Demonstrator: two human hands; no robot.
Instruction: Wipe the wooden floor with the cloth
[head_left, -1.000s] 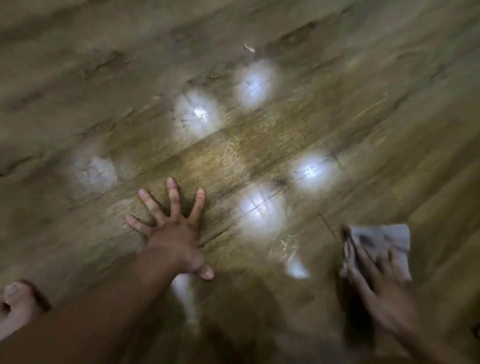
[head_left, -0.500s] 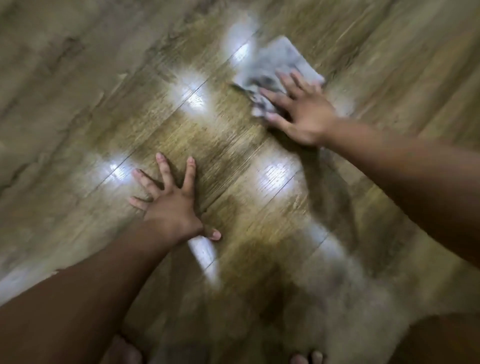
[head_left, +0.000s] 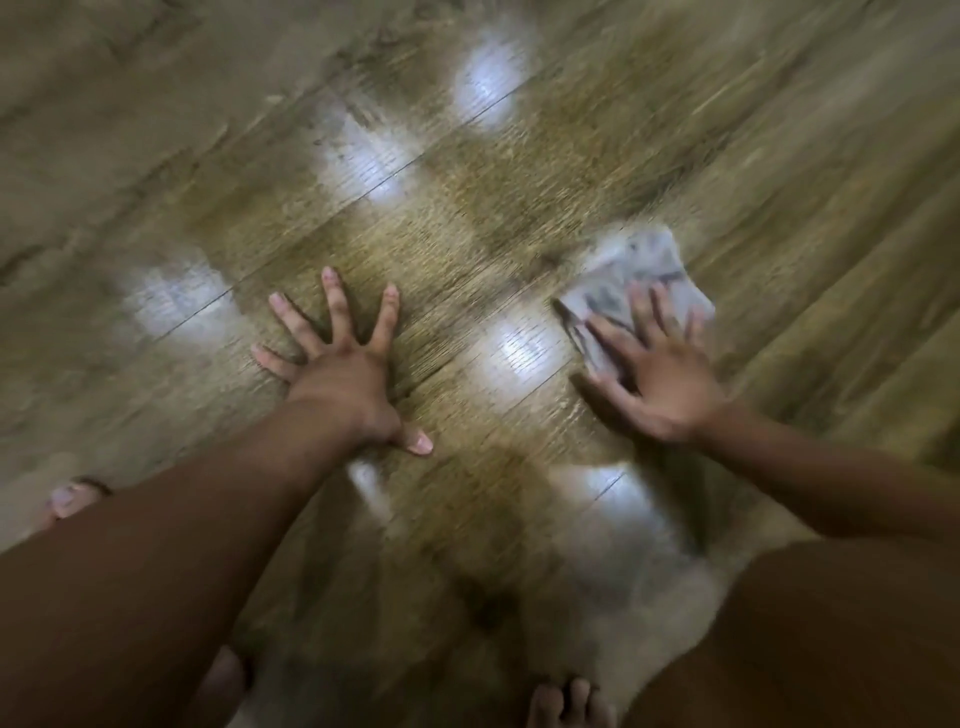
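Right hand (head_left: 660, 374): fingers extended and spread, pressed flat on the grey cloth (head_left: 631, 283), pinning rather than gripping it. The cloth lies crumpled on the wooden floor (head_left: 467, 223), right of centre, blurred. Left hand (head_left: 343, 364): fully splayed, palm down on the bare planks, holding nothing, well apart from the cloth. Bright light patches mark the floor between and beyond both hands.

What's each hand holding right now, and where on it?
Right hand presses flat on the near part of the cloth, fingers spread, no pinch. Left hand holds nothing; it is splayed on the wooden floor.
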